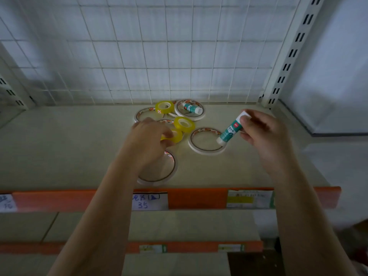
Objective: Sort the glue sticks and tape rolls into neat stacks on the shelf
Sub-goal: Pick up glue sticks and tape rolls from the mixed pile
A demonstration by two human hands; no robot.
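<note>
Nearest to me, I see a lower shelf (179, 226) with an orange front strip (195, 247) carrying small printed labels. Above it runs the orange price rail (197, 198) of the main shelf (59, 146), with a handwritten tag (149, 201) reading 35 and a printed yellow-and-green label (249, 199) to its right.

On the pale shelf surface, my left hand (148, 140) pinches a small yellow tape roll (174, 135) with curled fingers; a wide thin white tape ring (159, 168) lies flat partly under that wrist. My right hand (262, 132) grips a green-and-white glue stick (231, 129) near its upper end, tilted, its lower cap over the rim of another white tape ring (206, 141).

Just behind lies a second yellow tape roll (184, 124), then a third yellow roll (164, 107) resting on overlapping white rings (143, 114). A second glue stick (192, 108) lies on its side inside the farthest white ring (190, 110).

At the back stands a white wire grid panel (149, 52), with a slotted white upright (292, 52) at the right corner and another slotted upright (12, 92) at the left. The scene is dim.
</note>
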